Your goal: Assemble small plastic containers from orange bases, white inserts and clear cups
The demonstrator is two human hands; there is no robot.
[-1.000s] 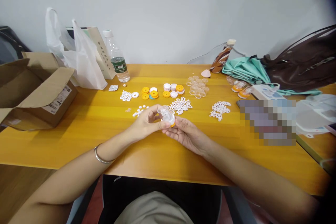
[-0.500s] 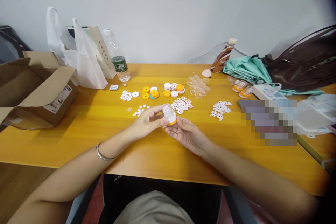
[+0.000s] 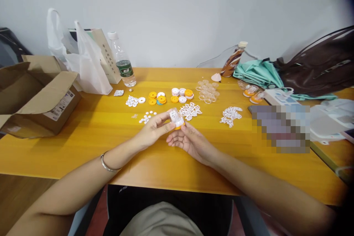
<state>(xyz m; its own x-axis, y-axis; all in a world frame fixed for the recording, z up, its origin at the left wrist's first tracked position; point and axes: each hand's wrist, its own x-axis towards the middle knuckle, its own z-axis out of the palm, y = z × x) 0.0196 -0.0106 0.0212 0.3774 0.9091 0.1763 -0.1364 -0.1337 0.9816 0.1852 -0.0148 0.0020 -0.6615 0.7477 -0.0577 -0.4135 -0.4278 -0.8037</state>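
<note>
In the middle of the table view, a small clear-domed piece [image 3: 176,116] with a white and orange base is held tilted just above the tabletop. My left hand [image 3: 156,129] pinches it from the left, thumb on the near side of the base. From the right, my right hand [image 3: 193,142] has its thumb against the orange rim, the other fingers curled below. White leaf-shaped pieces [image 3: 190,110] lie just behind the dome. White discs [image 3: 145,119] are scattered beyond the left hand. Orange rings [image 3: 153,95] and white rings [image 3: 175,91] sit in small stacks farther back.
Clear caps [image 3: 207,92] and a second group of white cut-out pieces [image 3: 231,115] lie to the right. Finished-looking domed pieces [image 3: 257,97] stand near a green umbrella [image 3: 256,73]. A cardboard box [image 3: 55,114] and a water bottle [image 3: 125,70] stand at left.
The domed piece has tipped slightly in my hands. My right fingers have shifted left beneath it, and the whole view has moved a little.
</note>
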